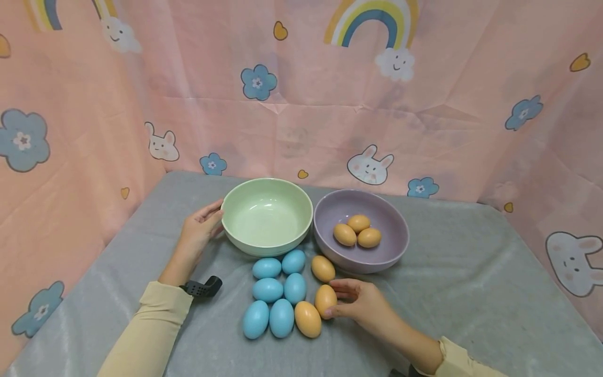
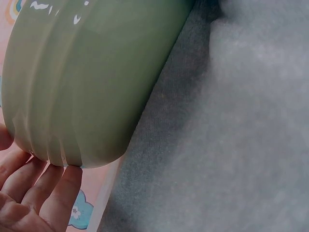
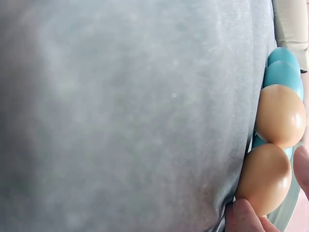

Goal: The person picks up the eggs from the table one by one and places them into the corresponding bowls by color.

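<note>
On the left stands a light green bowl [image 1: 267, 230] with nothing in it. My left hand [image 1: 200, 225] rests its nearly straight fingers [image 2: 63, 193] against the bowl's outer wall, close to the rim. My right hand [image 1: 369, 309] has its thumb and fingers around an orange egg [image 1: 325, 299] on the cloth. Seen from the right wrist, fingertips [image 3: 241, 216] touch this egg's lower end. Another orange egg [image 1: 308, 319] lies beside it, and one more orange egg [image 1: 323, 268] sits farther back. Several blue eggs [image 1: 267, 290] form two columns to the left.
A purple bowl [image 1: 325, 246] holding three orange eggs [image 1: 359, 223] stands right of the green one, their rims close together. Grey cloth [image 1: 471, 293] covers the table. Pink printed fabric [image 1: 301, 125] hangs behind and on both sides.
</note>
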Tool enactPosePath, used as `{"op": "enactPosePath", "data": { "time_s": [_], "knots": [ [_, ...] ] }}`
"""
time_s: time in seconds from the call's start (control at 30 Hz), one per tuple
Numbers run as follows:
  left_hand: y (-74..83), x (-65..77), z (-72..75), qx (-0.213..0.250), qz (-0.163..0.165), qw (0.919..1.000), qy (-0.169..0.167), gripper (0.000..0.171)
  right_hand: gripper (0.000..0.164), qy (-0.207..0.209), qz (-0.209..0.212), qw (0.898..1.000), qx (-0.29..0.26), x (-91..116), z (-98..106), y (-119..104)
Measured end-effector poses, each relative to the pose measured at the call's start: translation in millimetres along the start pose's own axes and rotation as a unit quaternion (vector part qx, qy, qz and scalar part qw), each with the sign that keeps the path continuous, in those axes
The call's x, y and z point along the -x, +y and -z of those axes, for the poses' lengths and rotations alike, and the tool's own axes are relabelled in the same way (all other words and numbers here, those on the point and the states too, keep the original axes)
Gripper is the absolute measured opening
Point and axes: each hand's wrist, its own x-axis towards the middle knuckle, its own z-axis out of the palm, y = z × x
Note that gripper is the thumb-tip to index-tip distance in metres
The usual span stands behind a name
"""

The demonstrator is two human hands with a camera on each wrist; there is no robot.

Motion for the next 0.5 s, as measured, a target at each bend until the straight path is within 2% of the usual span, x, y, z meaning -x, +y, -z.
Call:
{"op": "enactPosePath", "data": {
  "time_s": [0.5],
  "knots": [
    [-2.5,-1.4,0.4,-0.002,0.001,1.0000,0.002,0.051,0.060,0.020,-0.005,1.000,0.020,-2.2,-3.6,0.2]
  ]
}}
